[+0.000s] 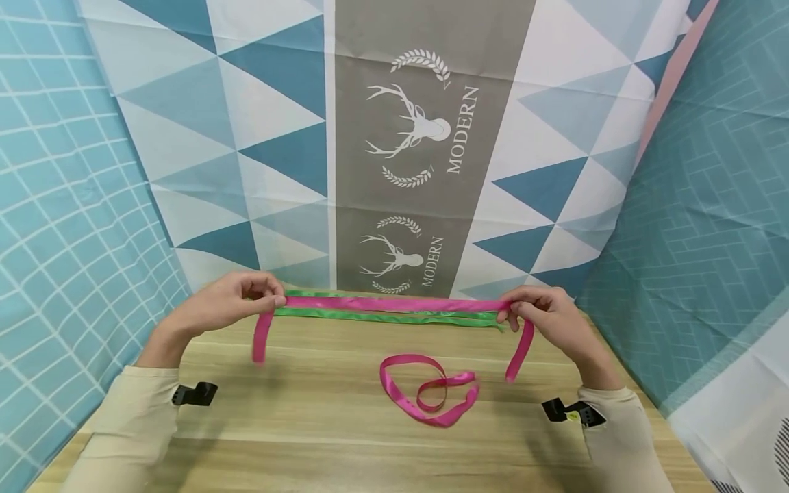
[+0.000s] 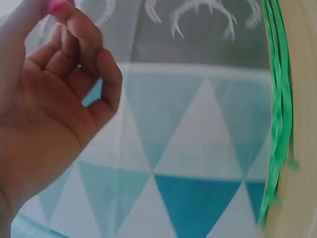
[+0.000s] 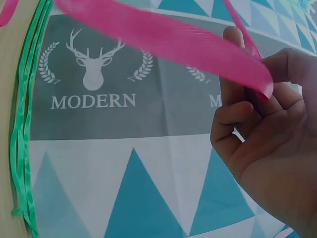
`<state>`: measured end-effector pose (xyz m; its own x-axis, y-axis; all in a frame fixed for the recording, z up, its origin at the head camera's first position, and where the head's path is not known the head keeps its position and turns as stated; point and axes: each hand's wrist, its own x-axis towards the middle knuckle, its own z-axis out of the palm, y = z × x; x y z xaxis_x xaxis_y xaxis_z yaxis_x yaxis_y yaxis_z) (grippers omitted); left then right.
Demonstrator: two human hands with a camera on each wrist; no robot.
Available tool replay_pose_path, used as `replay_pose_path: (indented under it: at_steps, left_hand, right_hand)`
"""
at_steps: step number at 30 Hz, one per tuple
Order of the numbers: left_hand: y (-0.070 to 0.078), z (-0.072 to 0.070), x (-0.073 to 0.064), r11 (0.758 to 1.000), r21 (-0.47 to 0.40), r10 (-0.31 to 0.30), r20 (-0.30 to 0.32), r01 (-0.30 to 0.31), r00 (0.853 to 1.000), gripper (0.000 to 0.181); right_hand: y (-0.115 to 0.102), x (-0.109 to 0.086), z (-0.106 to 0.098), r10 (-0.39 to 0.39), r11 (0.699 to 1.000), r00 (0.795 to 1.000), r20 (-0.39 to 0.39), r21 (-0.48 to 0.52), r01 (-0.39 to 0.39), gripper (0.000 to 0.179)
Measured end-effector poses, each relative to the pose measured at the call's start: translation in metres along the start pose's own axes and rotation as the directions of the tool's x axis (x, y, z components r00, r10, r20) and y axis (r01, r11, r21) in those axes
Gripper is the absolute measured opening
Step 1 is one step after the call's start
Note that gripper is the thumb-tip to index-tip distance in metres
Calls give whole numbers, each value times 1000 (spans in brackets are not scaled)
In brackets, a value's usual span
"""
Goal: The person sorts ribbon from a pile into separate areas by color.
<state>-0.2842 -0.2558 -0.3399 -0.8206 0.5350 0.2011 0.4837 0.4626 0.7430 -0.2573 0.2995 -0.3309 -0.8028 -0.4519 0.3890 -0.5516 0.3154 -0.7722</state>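
A pink ribbon (image 1: 394, 305) is stretched level between both hands, its two loose ends hanging below them. The left hand (image 1: 237, 301) pinches it near one end between thumb and fingers; in the left wrist view only a bit of pink shows at the fingertips. Near the other end, the right hand (image 1: 542, 315) pinches the same ribbon, which folds over the fingers in the right wrist view. Behind and below the stretched ribbon, several green ribbons (image 2: 281, 99) lie side by side along the back of the table.
Another pink ribbon (image 1: 425, 414) lies in loose loops on the wooden table (image 1: 308, 424), in front of the hands. A patterned cloth (image 1: 277, 137) with deer prints rises behind the table. Blue cloths (image 1: 49, 205) hang at both sides.
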Motion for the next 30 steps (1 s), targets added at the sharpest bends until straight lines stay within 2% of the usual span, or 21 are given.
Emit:
replay_pose_path:
  at_steps: [3,6,10,15,21,25,30]
  left_hand:
    - [-5,1,3,997,76,-22,-7,22,1000,4]
    - [-8,4,7,996,85,-13,10,13,1000,5]
    - [-15,4,9,999,-50,2,28,0,1000,12]
    - [-25,0,8,990,-143,-12,-11,11,1000,19]
    - [-32,2,11,991,-132,-31,4,31,1000,25]
    - [-37,4,13,995,-94,-41,14,42,999,26]
    - [-47,4,13,999,-19,-51,-31,51,998,26]
  right_hand:
    - [5,0,-1,34,999,999,-17,1,-34,20]
    - [10,1,0,73,997,997,-29,-4,-73,21]
    - [15,3,0,113,994,991,-72,2,-114,21]
    - [24,4,-1,174,985,976,-131,29,-172,24]
    - [38,6,-1,257,966,956,-144,52,-252,29]
    - [45,6,-2,281,960,948,-151,58,-275,30]
    - [57,7,-2,298,954,941,-160,83,-288,34]
